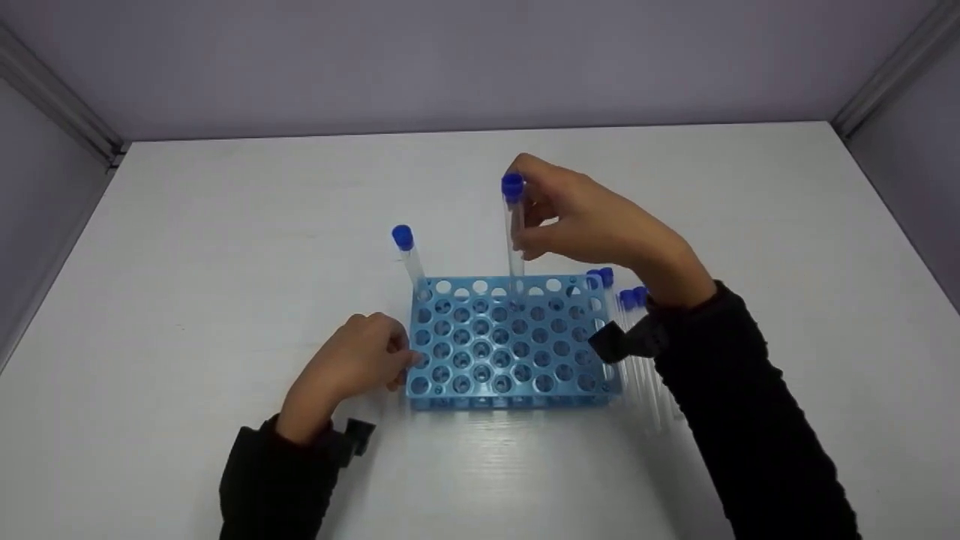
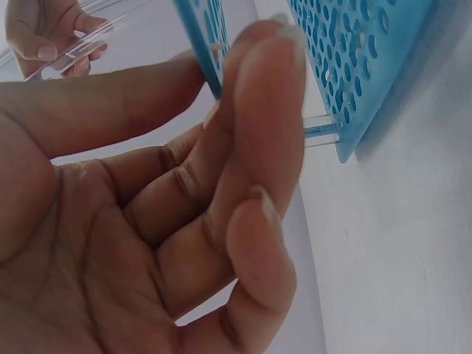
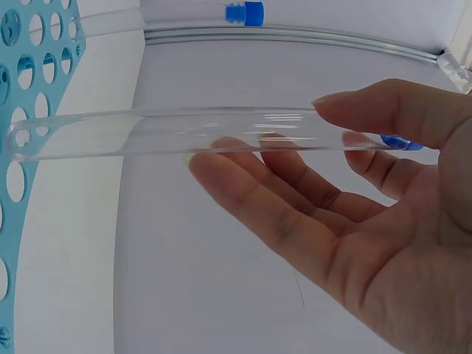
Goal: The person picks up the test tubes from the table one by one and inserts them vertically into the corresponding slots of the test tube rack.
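A blue test tube rack point(image 1: 514, 396) with rows of round holes stands mid-table. My left hand point(image 1: 358, 356) grips its left edge, thumb on the top plate and fingers curled beside it in the left wrist view. Above the back row, my right hand point(image 1: 592, 217) pinches a clear test tube point(image 3: 177, 133) with a blue cap point(image 1: 513, 186), held nearly upright. The tube's rounded bottom is right at the rack's holes in the right wrist view. Another blue-capped test tube point(image 1: 411, 259) stands in the back left corner hole, leaning slightly left.
Several more capped test tubes point(image 1: 646, 386) lie on the white table point(image 1: 225, 247) right of the rack, partly hidden by the right sleeve. Small black wrist cameras point(image 1: 360, 435) stick out from both cuffs. A pale wall point(image 1: 480, 67) closes off the back.
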`<state>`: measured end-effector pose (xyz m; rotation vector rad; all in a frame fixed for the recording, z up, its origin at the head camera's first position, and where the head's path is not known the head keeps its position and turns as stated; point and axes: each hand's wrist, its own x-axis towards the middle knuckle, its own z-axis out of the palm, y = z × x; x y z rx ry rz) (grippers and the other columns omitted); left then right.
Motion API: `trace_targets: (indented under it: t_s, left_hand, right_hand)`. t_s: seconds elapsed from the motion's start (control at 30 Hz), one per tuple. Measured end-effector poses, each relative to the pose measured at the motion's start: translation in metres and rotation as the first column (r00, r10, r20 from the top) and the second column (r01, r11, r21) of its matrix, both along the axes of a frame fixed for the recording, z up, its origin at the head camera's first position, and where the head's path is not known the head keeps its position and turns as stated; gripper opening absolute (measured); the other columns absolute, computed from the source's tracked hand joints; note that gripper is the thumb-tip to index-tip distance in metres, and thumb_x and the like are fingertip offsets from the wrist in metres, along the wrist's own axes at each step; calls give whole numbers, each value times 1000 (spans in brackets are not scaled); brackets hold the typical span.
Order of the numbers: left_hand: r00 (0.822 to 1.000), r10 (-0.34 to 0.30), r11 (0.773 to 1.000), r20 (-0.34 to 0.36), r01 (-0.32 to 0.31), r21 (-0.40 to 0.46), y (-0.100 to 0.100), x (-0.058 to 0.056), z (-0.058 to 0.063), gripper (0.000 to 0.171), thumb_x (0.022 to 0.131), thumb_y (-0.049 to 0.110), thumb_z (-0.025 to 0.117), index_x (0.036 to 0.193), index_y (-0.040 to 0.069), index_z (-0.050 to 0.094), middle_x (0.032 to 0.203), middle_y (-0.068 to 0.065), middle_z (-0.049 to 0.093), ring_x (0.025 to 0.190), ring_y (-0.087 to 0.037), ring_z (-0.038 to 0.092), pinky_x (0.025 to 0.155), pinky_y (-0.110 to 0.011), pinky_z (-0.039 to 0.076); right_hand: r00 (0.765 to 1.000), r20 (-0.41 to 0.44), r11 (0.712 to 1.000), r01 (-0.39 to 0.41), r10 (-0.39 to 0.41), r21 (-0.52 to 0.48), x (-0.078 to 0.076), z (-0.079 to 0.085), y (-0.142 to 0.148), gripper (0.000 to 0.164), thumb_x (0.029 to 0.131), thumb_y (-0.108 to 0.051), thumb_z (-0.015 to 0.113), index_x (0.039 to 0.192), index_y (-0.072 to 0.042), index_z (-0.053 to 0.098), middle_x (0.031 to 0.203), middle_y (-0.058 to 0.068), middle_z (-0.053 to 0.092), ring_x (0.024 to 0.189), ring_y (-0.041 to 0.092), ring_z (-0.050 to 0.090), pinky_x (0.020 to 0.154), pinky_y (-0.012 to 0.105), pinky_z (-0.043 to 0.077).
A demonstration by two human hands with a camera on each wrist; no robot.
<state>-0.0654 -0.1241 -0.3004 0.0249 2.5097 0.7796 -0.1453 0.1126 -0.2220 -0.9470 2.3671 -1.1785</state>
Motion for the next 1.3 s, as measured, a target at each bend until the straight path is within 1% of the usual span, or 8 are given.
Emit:
trace_targets:
  t_s: [0.2, 0.53, 0.7, 0.97, 1.2, 1.3]
  left_hand:
    - [1000, -6, 1000, -23, 6, -5, 0, 0, -1, 11, 84, 10, 64, 81, 0, 65, 62, -5, 59, 58, -16, 52, 55, -28, 40]
    - [1000, -7, 1000, -18, 7, 6, 0, 1, 0, 11, 85, 11, 63, 85, 0, 65, 62, -5, 59, 58, -17, 52, 55, -29, 42]
    - [1000, -7, 1000, -21, 7, 6, 0, 2, 1, 11, 85, 11, 63, 84, 1, 65, 62, -6, 58, 59, -18, 52, 55, -29, 42]
    - [1000, -8, 1000, -14, 8, 2, 1, 1, 1, 11, 86, 12, 63, 85, 1, 65, 63, -6, 57, 60, -18, 51, 57, -29, 42]
    - [999, -22, 1000, -37, 22, -7, 2, 1, 1, 10, 85, 11, 63, 82, 1, 64, 62, -5, 57, 59, -17, 51, 56, -29, 41]
    - [999, -21, 1000, -33, 21, -8, 2, 1, 0, 10, 85, 12, 63, 82, 2, 64, 62, -4, 57, 59, -17, 51, 56, -29, 41]
  right_hand:
    - [1000, 0, 1000, -14, 14, 2, -1, -2, -11, 30, 85, 0, 56, 109, -3, 40, 96, 14, 54, 89, 21, 61, 72, 33, 51]
    - [1000, -28, 1000, -13, 13, -5, -3, -1, -28, 29, 85, -1, 56, 110, -5, 41, 92, 12, 55, 85, 19, 61, 73, 31, 51]
    - [999, -38, 1000, -23, 22, -15, -3, 0, -37, 28, 86, -1, 55, 110, -5, 42, 90, 12, 55, 84, 19, 60, 73, 30, 51]
    - [998, -50, 1000, -24, 23, -16, -4, -3, -46, 27, 86, 0, 55, 108, -4, 41, 90, 11, 55, 85, 18, 60, 75, 29, 50]
    - [998, -57, 1000, -5, 5, -8, -3, -4, -50, 26, 87, 1, 54, 110, -4, 42, 93, 11, 56, 88, 19, 60, 76, 29, 50]
    - [998, -62, 1000, -10, 9, -11, -2, -3, -52, 26, 88, 0, 53, 110, -4, 42, 93, 12, 56, 88, 20, 60, 77, 29, 49]
